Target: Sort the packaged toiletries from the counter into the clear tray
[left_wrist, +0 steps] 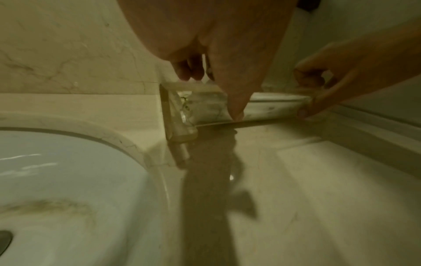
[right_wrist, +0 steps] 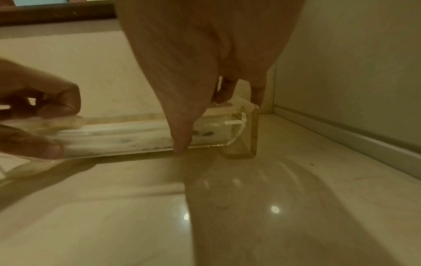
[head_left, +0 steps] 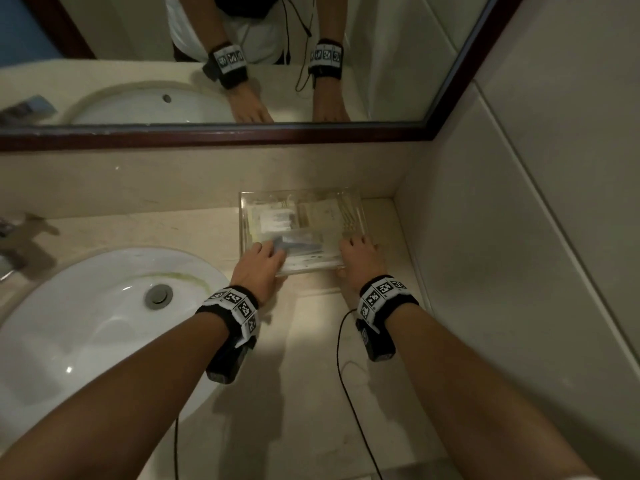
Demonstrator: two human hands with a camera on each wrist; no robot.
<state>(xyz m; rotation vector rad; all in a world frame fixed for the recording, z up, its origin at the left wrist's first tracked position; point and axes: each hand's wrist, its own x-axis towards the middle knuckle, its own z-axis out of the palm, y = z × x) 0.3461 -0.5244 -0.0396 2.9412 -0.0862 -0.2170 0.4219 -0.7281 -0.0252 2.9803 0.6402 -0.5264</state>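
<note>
My forearms fill the near frame, each with a marker-patterned wristband (head_left: 232,308). My left hand (head_left: 258,268) grips the near left corner of the clear tray (head_left: 360,209), fingers over the rim and thumb on the front wall; my right hand (head_left: 360,259) grips the near right corner likewise. The tray sits at the far right of the counter (head_left: 311,375), its near edge tilted up, packaged toiletries (head_left: 277,220) inside. The sink (head_left: 86,327) lies left, below the mirror (head_left: 381,46).

No legible text anywhere; only black-and-white coded markers on both wristbands (head_left: 235,304).
</note>
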